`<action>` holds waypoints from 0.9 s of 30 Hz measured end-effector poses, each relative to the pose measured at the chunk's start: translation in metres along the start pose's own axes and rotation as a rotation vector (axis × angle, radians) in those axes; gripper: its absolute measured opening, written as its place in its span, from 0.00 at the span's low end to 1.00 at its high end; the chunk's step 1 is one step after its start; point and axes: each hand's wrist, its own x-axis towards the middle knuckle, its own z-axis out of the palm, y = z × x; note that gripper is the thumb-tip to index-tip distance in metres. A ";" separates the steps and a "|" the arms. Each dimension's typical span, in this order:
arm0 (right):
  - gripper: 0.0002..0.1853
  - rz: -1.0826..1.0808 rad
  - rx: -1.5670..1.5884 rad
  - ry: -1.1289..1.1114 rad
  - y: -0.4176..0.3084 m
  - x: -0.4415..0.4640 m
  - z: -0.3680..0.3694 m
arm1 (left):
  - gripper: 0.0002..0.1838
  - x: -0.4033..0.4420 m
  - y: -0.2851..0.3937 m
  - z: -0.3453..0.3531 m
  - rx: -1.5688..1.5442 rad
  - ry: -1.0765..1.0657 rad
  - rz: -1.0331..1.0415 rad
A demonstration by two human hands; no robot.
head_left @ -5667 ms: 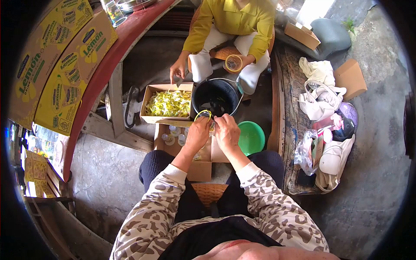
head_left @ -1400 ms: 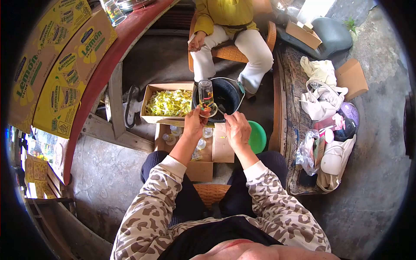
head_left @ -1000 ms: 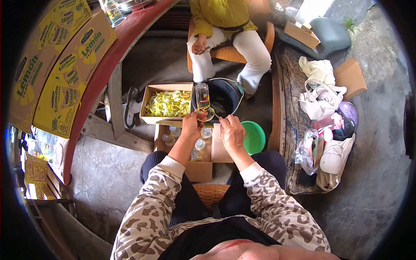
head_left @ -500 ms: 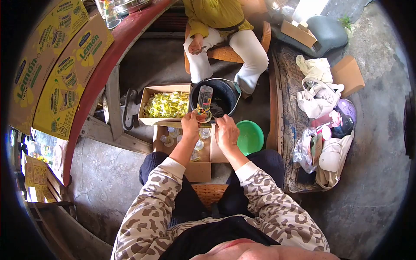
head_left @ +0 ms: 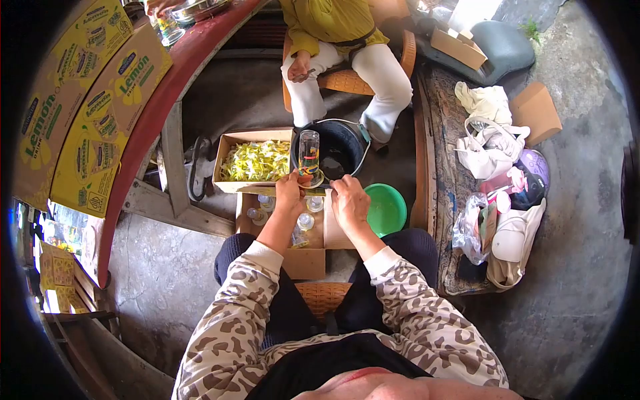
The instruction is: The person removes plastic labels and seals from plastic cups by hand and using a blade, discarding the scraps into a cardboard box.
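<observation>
My left hand (head_left: 289,193) is closed on a clear drinking glass (head_left: 309,157) with a coloured print, at the near rim of a black bucket (head_left: 353,143). The glass stands roughly upright in the view, its wide round end beside my fingers. My right hand (head_left: 350,202) is closed in a pinch just right of the glass; what its fingers hold, if anything, is hidden. Below my hands, an open cardboard box (head_left: 307,263) has several clear glass pieces (head_left: 305,221) in it. A green basin (head_left: 387,210) sits beside my right hand.
A carton (head_left: 230,187) of yellow-and-white sachets (head_left: 257,162) stands left of the bucket. Across from me sits a person in a yellow top (head_left: 330,23). Lemon-printed boxes (head_left: 110,120) line the left side. Bags and a cap (head_left: 508,247) lie on a patterned mat (head_left: 440,133) at right.
The glass has shifted slightly left and stands straighter, with my left hand moving a little left too. A dark shape by my right hand no longer shows, leaving more of the bucket's inside visible.
</observation>
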 end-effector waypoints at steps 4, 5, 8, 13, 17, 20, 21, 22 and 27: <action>0.06 0.026 0.022 0.019 0.004 0.001 0.005 | 0.09 -0.003 0.000 -0.003 -0.010 -0.117 -0.096; 0.06 0.061 0.061 0.008 0.005 0.001 0.004 | 0.09 -0.004 0.000 0.000 -0.012 -0.117 -0.095; 0.06 0.117 0.088 -0.001 0.003 0.004 -0.009 | 0.14 -0.015 0.011 0.011 -0.082 0.032 -0.071; 0.08 0.007 0.100 0.044 -0.001 0.001 -0.024 | 0.10 -0.002 0.014 0.003 -0.065 0.039 -0.082; 0.09 -0.099 0.052 0.069 -0.005 0.002 -0.029 | 0.11 -0.005 0.013 0.003 -0.091 0.048 -0.055; 0.08 -0.152 0.023 0.077 -0.005 0.003 -0.027 | 0.12 -0.005 0.014 0.005 -0.110 0.056 -0.081; 0.08 -0.150 0.022 0.077 -0.005 0.003 -0.026 | 0.12 -0.006 0.013 0.007 -0.113 0.063 -0.089; 0.08 -0.150 0.005 0.082 -0.007 0.003 -0.023 | 0.12 -0.008 0.012 0.008 -0.115 0.070 -0.097; 0.06 -0.084 -0.041 0.052 -0.003 0.005 -0.013 | 0.11 -0.008 -0.007 0.004 -0.080 -0.076 -0.077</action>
